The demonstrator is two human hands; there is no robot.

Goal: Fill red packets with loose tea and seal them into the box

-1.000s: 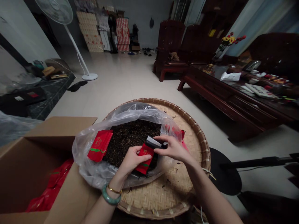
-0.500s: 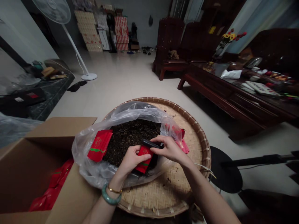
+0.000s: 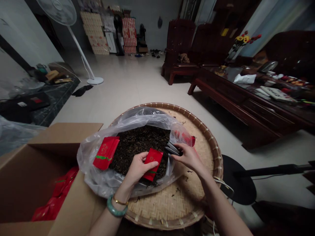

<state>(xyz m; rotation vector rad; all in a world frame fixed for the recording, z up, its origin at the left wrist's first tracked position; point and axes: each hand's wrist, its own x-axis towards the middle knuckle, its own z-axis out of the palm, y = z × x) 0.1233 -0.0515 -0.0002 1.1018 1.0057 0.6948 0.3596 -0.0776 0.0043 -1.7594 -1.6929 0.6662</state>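
Observation:
My left hand (image 3: 142, 168) pinches a red packet (image 3: 153, 160) with a green stripe, over an open clear plastic bag (image 3: 98, 182) of dark, loose, twisted tea leaves (image 3: 140, 141). In my right hand (image 3: 187, 156) is a black hand-held bag sealer (image 3: 173, 149), its two jaws apart, just right of the packet's top end and not touching it. A small stack of similar red packets (image 3: 106, 153) lies on the bag's left side. More red packets (image 3: 184, 137) show partly through the plastic at the right.
The bag sits on a round woven bamboo tray (image 3: 169, 209) with scattered leaf bits. A cardboard box (image 3: 73, 196) at the left holds more red packets (image 3: 55, 200). A white cord (image 3: 225, 183) crosses the tray's right rim, near a black round stand base (image 3: 238, 180).
The bag sealer has come off the packet's top end and moved right with my right hand, its jaws now apart. My left hand keeps the packet in nearly the same place.

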